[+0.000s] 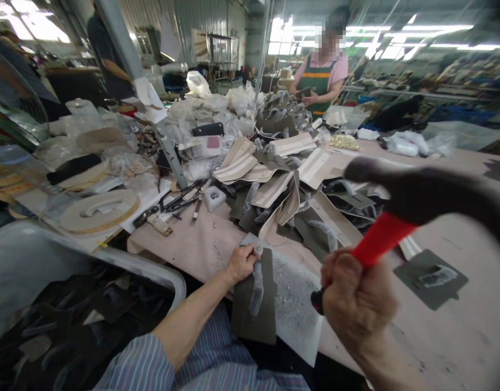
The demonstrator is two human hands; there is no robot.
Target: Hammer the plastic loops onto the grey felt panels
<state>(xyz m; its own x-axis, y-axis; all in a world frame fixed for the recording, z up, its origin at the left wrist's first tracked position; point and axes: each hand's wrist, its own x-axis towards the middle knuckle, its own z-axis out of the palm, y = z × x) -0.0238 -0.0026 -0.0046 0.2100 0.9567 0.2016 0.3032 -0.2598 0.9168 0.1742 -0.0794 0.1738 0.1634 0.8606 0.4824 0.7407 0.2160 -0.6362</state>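
My right hand [358,298] is wrapped round the red handle of a hammer [386,236], raised above the table with its dark, blurred head up. My left hand [242,263] pinches a small round silvery piece [258,250] at the upper end of a dark grey-green panel [253,304]. A plastic-wrapped handle strap [257,290] runs down the middle of that panel. Beneath the panel lies a grey speckled slab [298,309] at the table's near edge. To the right rests a similar panel [431,277] with a wrapped strap.
A heap of panels with beige backs [274,187] covers the table ahead. Pliers and other tools [184,198] lie left of it, near a small white pot [214,198]. A bin [174,277] of dark pieces stands at left. A person in an apron [321,81] works across the table.
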